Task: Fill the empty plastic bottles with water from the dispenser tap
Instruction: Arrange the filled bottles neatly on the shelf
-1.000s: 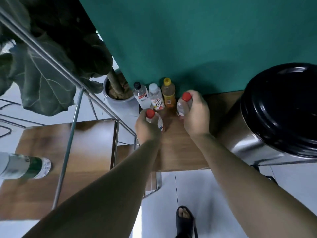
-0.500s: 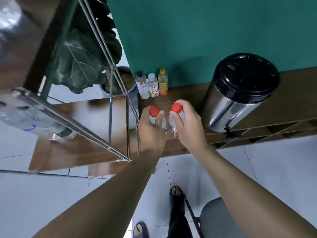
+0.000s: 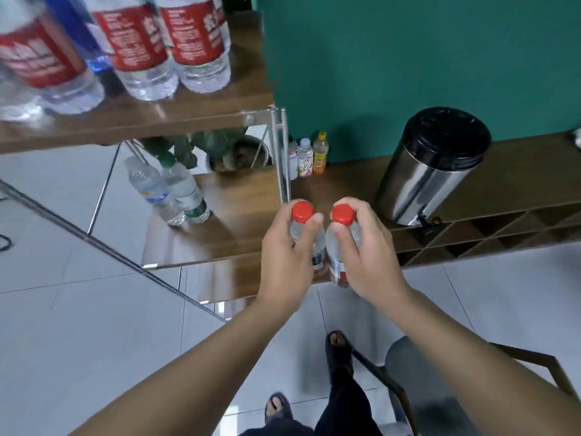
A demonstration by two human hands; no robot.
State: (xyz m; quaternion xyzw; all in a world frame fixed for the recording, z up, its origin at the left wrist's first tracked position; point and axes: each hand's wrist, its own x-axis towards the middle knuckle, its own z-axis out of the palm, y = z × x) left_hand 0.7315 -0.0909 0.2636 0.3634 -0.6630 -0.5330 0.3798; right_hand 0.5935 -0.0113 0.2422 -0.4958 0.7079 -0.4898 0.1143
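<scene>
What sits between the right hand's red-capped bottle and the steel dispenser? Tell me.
Nothing: the head view shows only bare wooden counter between the bottle in the right hand and the dispenser.

two held bottles (image 3: 317,243) side by side, dispenser (image 3: 430,171) on the counter (image 3: 518,184) to their right.

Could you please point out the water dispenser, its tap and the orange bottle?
water dispenser (image 3: 427,180): head view, steel body.
tap (image 3: 428,227): head view, black spout at the base.
orange bottle (image 3: 320,156): head view, label.
</scene>
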